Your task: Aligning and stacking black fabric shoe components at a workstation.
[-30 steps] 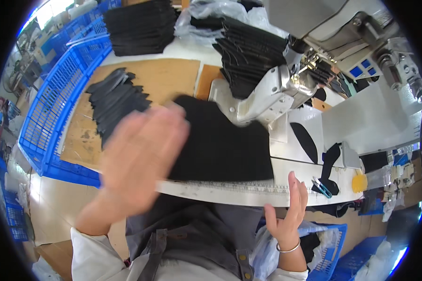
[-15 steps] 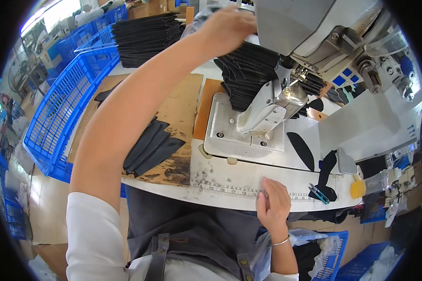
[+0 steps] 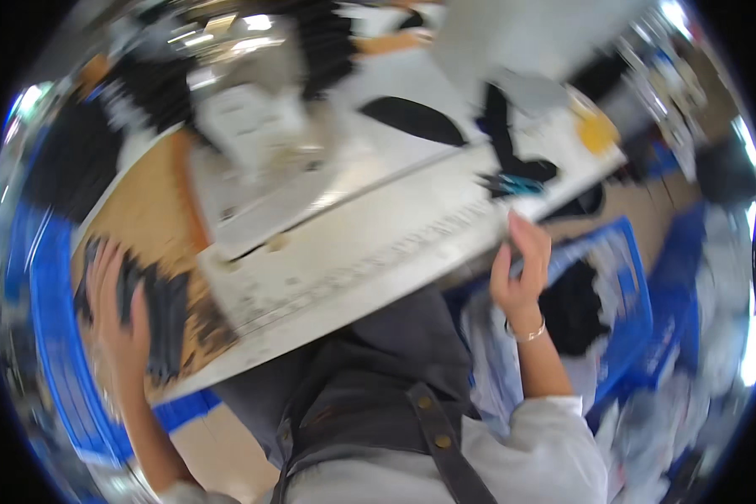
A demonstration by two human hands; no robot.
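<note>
My left hand (image 3: 119,307) lies with fingers apart over several dark fabric pieces (image 3: 170,315) on the worn wooden board (image 3: 130,197). Whether it grips any piece is blurred, but no piece is lifted. My right hand (image 3: 522,265), with a bracelet at its wrist, hovers at the table's front edge, thumb and fingers apart, nothing visible in them. Just beyond its fingertips are teal-handled thread snips (image 3: 517,185), resting on a black strip-like piece (image 3: 497,126). A pointed-oval black piece (image 3: 412,120) lies on the white table (image 3: 370,239).
The sewing machine's metal arm (image 3: 248,126) stands at the back left, smeared by motion. Dark stacks (image 3: 71,160) are behind the board. A blue basket (image 3: 59,336) stands at the left, and another blue crate (image 3: 638,286) with plastic lining and black material sits below right. A yellow-capped container (image 3: 595,126) is at the right.
The view has swung right and tilted. My left hand has come down from the stack behind the machine onto the fabric pieces on the board. My right hand has left the ruler markings, moving right.
</note>
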